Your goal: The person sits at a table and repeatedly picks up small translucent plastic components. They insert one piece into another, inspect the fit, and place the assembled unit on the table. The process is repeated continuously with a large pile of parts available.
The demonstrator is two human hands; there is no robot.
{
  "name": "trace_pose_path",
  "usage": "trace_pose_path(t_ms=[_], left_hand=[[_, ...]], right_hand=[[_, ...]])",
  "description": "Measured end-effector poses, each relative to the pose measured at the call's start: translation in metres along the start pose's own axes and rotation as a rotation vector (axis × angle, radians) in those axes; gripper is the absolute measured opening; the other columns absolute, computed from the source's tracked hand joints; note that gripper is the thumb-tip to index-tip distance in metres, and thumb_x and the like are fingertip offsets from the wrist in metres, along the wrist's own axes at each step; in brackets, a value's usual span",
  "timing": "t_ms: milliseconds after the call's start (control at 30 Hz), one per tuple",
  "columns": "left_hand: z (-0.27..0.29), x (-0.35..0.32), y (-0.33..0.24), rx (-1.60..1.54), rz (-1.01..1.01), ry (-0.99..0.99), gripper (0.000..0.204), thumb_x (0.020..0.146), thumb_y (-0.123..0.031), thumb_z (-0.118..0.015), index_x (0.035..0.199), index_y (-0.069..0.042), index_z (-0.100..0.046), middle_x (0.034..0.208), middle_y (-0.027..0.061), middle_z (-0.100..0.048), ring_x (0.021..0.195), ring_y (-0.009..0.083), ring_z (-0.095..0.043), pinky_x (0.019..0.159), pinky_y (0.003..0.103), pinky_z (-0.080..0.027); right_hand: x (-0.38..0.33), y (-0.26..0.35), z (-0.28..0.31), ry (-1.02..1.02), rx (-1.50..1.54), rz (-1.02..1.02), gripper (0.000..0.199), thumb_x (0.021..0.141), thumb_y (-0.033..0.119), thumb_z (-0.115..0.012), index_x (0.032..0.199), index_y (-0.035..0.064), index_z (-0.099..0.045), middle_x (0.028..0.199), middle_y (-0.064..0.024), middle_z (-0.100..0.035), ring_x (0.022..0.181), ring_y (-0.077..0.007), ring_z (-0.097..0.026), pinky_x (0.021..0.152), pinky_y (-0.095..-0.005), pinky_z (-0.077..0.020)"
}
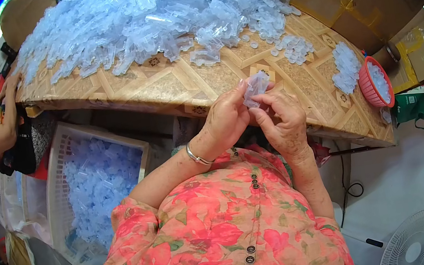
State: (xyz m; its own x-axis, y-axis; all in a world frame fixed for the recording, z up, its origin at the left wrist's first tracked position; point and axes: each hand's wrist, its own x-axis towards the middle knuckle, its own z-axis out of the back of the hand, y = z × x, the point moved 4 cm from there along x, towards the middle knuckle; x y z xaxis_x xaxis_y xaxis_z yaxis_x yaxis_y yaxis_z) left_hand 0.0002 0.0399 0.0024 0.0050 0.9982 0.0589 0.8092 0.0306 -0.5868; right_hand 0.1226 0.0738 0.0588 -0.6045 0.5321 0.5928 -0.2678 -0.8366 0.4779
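In front of my chest, at the table's near edge, both hands are closed on a clear plastic piece (256, 86). Its upper part sticks out above my fingers; whether it is one piece or several pressed together I cannot make out. My left hand (225, 118), with a metal bangle at the wrist, pinches it from the left side. From the right, the thumb and bent fingers of my right hand (285, 121) grip its lower end. Beyond them a large heap of similar pale bluish plastic pieces (153, 24) covers the far part of the patterned table (178, 83).
Small round plastic discs (295, 49) and a smaller pile of pieces (345, 67) lie to the right, beside a red basket (374, 82). A white crate (56, 181) of plastic pieces stands lower left. Another person's arm (6, 115) is at far left; a fan (412, 245) stands lower right.
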Motion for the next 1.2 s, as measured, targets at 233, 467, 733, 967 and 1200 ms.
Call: trace_pose_path(t_ms=[233, 467, 733, 967, 1200], left_hand=[[0.004, -0.001, 0.001, -0.05, -0.007, -0.103, 0.053, 0.112, -0.039, -0.029, 0.143, -0.001, -0.048, 0.137, 0.0162, -0.061, 0.105, 0.0195, -0.065, 0.087, 0.032, -0.051], [0.008, -0.004, -0.002, -0.028, 0.091, -0.12, 0.059, 0.111, -0.047, -0.029, 0.145, -0.003, -0.048, 0.134, 0.0143, -0.063, 0.082, 0.015, -0.062, 0.067, 0.025, -0.049], [-0.001, -0.011, -0.015, 0.029, 0.064, -0.093, 0.064, 0.111, -0.048, -0.023, 0.149, -0.001, -0.044, 0.138, 0.0178, -0.061, 0.077, 0.0139, -0.059, 0.065, 0.023, -0.05], [0.0, -0.006, -0.01, 0.028, 0.078, -0.05, 0.063, 0.111, -0.046, -0.022, 0.149, 0.001, -0.042, 0.139, 0.0214, -0.059, 0.082, 0.0163, -0.065, 0.071, 0.027, -0.056], [-0.002, -0.005, -0.001, -0.016, 0.119, -0.032, 0.065, 0.111, -0.048, -0.025, 0.151, 0.0, -0.038, 0.142, 0.0214, -0.056, 0.087, 0.0183, -0.066, 0.076, 0.027, -0.057]], right_hand=[[0.002, -0.036, 0.019, -0.113, 0.096, -0.261, 0.021, 0.087, 0.005, -0.072, 0.108, 0.0046, -0.071, 0.087, -0.0048, -0.068, 0.067, -0.0139, -0.057, 0.064, -0.0287, -0.0483], [-0.014, -0.061, 0.004, -0.067, 0.107, -0.395, 0.023, 0.086, 0.006, -0.072, 0.109, 0.0025, -0.07, 0.092, -0.0078, -0.069, 0.071, -0.0157, -0.061, 0.066, -0.0308, -0.0499], [-0.014, -0.128, 0.059, -0.247, -0.582, -0.285, 0.031, 0.083, 0.015, -0.073, 0.113, 0.0065, -0.068, 0.119, -0.013, -0.064, 0.112, -0.0333, -0.059, 0.097, -0.045, -0.045], [-0.042, -0.195, 0.12, -0.317, -0.858, -0.512, 0.031, 0.084, 0.016, -0.071, 0.115, 0.0097, -0.069, 0.122, -0.0128, -0.06, 0.118, -0.0339, -0.054, 0.101, -0.0456, -0.0423], [-0.039, -0.178, 0.12, -0.392, -0.696, -0.324, 0.023, 0.083, 0.008, -0.071, 0.106, 0.0061, -0.07, 0.122, -0.0147, -0.062, 0.11, -0.0342, -0.06, 0.095, -0.0437, -0.0478]])
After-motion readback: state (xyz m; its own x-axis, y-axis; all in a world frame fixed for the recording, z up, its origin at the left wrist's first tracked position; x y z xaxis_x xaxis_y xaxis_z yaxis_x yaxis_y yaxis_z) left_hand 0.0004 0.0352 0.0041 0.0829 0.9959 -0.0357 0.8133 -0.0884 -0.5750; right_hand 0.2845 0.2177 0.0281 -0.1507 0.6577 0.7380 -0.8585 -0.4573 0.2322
